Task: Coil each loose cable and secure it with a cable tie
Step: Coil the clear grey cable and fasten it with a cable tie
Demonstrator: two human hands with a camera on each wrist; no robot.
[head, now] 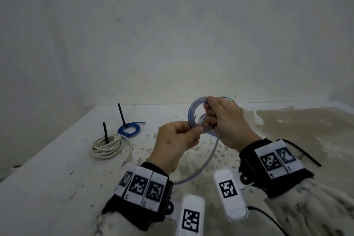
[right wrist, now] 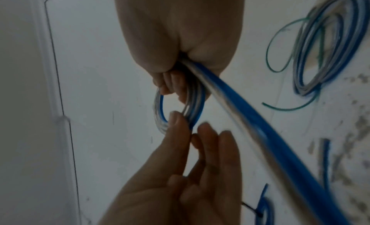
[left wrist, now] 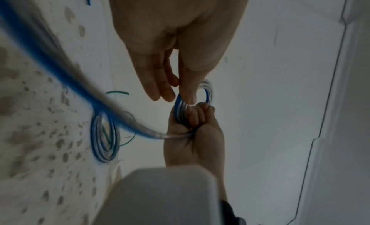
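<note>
A small coil of blue-and-clear cable (head: 193, 113) is held above the table between both hands. My right hand (head: 209, 119) has its fingers curled through the loops (right wrist: 160, 111) and grips them. My left hand (head: 197, 130) pinches the coil's lower edge (left wrist: 177, 105) between thumb (right wrist: 178, 124) and fingers. The cable's loose tail (head: 210, 157) hangs down from the coil toward my wrists and is blurred in both wrist views (left wrist: 80, 89). A black cable tie (head: 304, 153) lies on the table just right of my right wrist.
A white coil (head: 109, 145) and a blue coil (head: 128, 129), each with a black tie standing up, lie at the left. Another blue-and-clear coil (right wrist: 324, 46) with a thin green wire (right wrist: 280, 46) lies behind my hands. The table's right part (head: 297, 124) is stained brown.
</note>
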